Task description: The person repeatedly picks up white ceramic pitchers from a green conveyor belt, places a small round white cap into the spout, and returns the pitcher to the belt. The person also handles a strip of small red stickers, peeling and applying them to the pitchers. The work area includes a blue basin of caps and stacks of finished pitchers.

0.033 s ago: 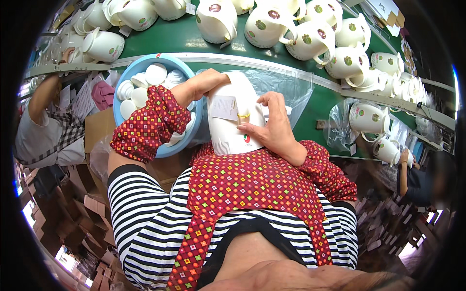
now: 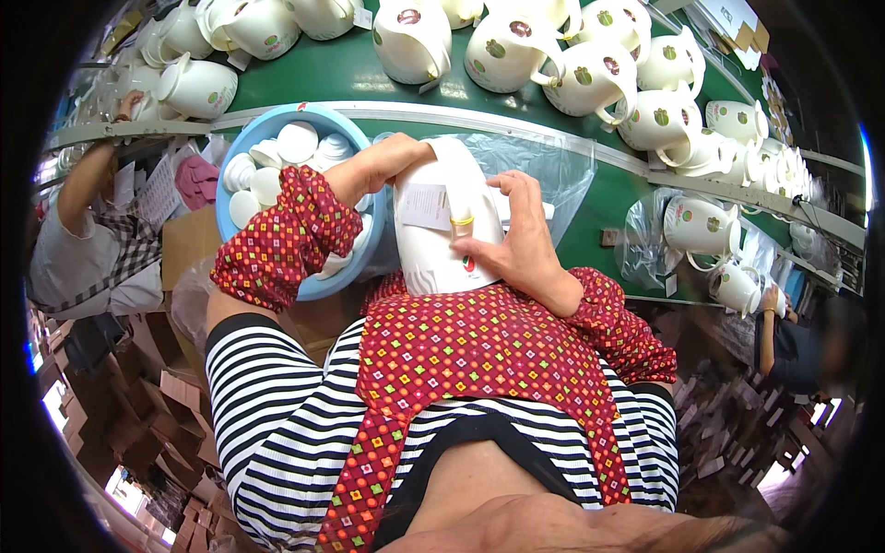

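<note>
A white jug (image 2: 430,263) is tilted against my apron, its curved handle facing up. My left hand (image 2: 392,161) grips the jug's far left edge, the fingertips hidden behind it. A white paper tag (image 2: 426,205) lies on the jug's side, next to a yellow band (image 2: 462,221) round the handle. On the right side, my right hand (image 2: 525,230) holds the jug, the thumb close under the yellow band and the fingers bent over the far side. A small red and green mark shows near the thumb.
To the left, a blue basin (image 2: 224,198) holds several white lids (image 2: 297,142). Clear plastic film (image 2: 553,152) lies on the green table (image 2: 341,69) beyond the jug. Many printed jugs (image 2: 410,41) stand across a metal rail. Co-workers' arms (image 2: 85,189) show at both sides.
</note>
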Motion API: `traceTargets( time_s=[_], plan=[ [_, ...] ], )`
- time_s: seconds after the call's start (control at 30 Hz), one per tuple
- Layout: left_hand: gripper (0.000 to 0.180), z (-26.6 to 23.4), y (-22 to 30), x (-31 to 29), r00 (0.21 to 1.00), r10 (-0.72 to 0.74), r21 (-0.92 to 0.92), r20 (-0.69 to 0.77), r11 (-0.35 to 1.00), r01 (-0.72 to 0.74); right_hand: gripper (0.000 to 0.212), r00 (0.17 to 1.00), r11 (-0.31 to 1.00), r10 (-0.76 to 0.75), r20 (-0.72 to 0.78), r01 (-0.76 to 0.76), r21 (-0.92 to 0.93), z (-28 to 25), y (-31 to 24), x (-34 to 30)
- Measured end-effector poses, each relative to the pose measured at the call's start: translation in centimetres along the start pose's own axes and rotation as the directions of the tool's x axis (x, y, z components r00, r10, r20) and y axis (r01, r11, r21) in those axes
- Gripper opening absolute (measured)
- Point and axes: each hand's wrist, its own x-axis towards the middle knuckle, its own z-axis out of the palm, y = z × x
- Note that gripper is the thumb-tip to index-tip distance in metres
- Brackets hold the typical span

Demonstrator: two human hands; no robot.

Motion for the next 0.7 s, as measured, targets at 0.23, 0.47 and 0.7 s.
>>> traceTargets(
  time_s=[0.23,0.47,0.7],
  plan=[
    [0.044,-3.5,5.1,-5.1,0.906,0.403,0.005,-0.129,0.914,-0.405,0.125,0.978,0.996,-0.001,0.211,-0.018,0.087,-3.6,-0.1,-0.3],
    [0.052,-15.5,17.6,-10.7,0.625,0.710,0.064,-0.325,0.676,-0.734,0.116,0.960,0.888,0.222,0.168,-0.270,0.371,-4.5,2.7,-0.3],
    [0.055,-17.2,23.2,-8.7,0.629,0.661,0.192,-0.408,0.736,-0.649,0.114,0.993,0.955,-0.029,-0.117,0.062,0.292,-6.0,-0.5,12.2]
  ],
)
